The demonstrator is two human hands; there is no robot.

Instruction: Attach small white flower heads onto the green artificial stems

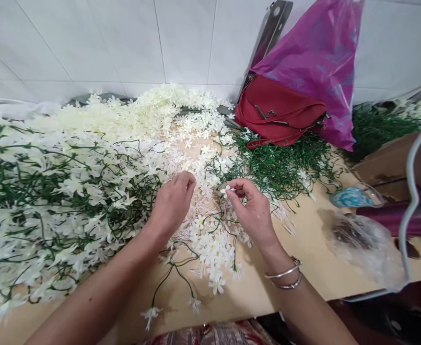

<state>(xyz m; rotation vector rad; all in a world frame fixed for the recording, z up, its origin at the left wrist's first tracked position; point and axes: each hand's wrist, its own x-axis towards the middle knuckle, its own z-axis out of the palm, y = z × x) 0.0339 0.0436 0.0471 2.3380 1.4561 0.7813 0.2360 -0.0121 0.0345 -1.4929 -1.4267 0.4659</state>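
Note:
My right hand (251,208) pinches a small white artificial flower (227,190) between thumb and fingertips. To its left, my left hand (174,199) has its fingers pressed together over the loose white pieces; what they hold, if anything, is hidden. Thin white stamen-like sticks (199,211) lie scattered beneath both hands. A green branching stem with white blossoms (214,254) lies on the table in front of me, two of its tips reaching toward the near edge. Green plastic stems (278,165) are heaped beyond my right hand.
A large pile of white flowers on green stems (70,191) fills the left side. Cream blossoms (153,110) are heaped along the tiled wall. A red handbag (278,108) and a purple plastic bag (318,57) stand at the back. A clear bag (365,244) and a grey cable (412,177) are on the right.

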